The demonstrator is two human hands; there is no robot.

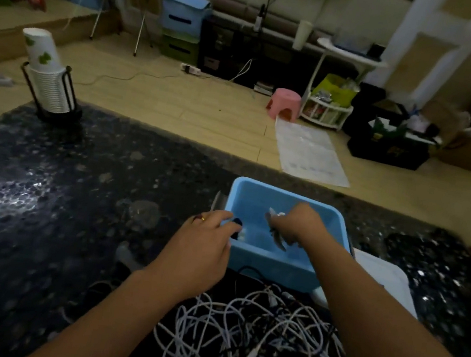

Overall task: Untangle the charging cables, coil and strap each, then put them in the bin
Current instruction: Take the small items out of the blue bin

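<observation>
Hands reach into blue bin [273, 264]: left hand [202, 252] pinches dark strap [237, 223], right hand [297, 226] grips cable [275, 238].

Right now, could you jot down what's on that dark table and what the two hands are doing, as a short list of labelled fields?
surface: dark speckled table
bin: blue bin, open top, on the table just beyond the cable pile
cables: tangled cables, mostly white, heaped at the near edge
left hand: left hand at the bin's left rim, fingers on a small dark item, too blurred to name
right hand: right hand over the bin, gripping a blurred pale item, probably a cable
also on the table: paper cups stacked in a black holder, far left
</observation>
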